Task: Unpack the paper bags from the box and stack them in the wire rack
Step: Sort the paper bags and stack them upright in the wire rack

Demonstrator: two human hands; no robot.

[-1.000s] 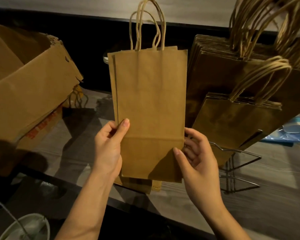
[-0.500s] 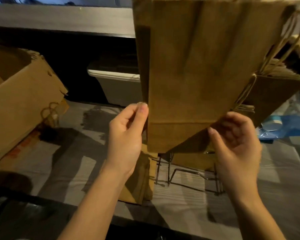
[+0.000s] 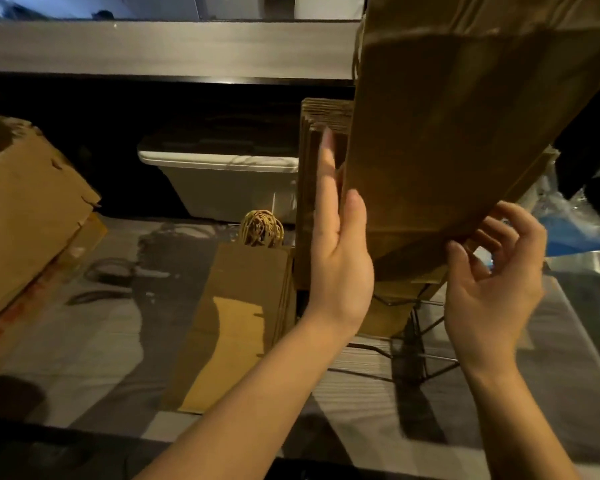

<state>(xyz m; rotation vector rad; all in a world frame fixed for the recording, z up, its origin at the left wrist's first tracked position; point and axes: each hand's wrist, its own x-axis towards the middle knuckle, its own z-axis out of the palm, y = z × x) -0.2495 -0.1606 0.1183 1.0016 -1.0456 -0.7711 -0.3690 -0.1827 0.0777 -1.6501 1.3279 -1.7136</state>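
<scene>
The flat brown paper bag [image 3: 465,133] is held up at the right of the scene, tilted, with its folded bottom end nearest the camera. It sits above the black wire rack [image 3: 426,358] and in front of the upright stack of brown paper bags [image 3: 321,161] already standing in that rack.

The left hand [image 3: 340,247] lies flat along the bag's left edge, with fingers straight and pressed together and the thumb on the front face. The right hand [image 3: 492,282] cups under the lower right corner, fingers spread and lightly curled, thumb tip touching the bottom edge.

Left of the rack, a pile of brown paper bags with twine handles [image 3: 243,323] lies flat on the grey table [image 3: 84,341]. The open cardboard box [image 3: 25,209] stands at the far left. A white plastic tub [image 3: 229,181] sits behind the table.
</scene>
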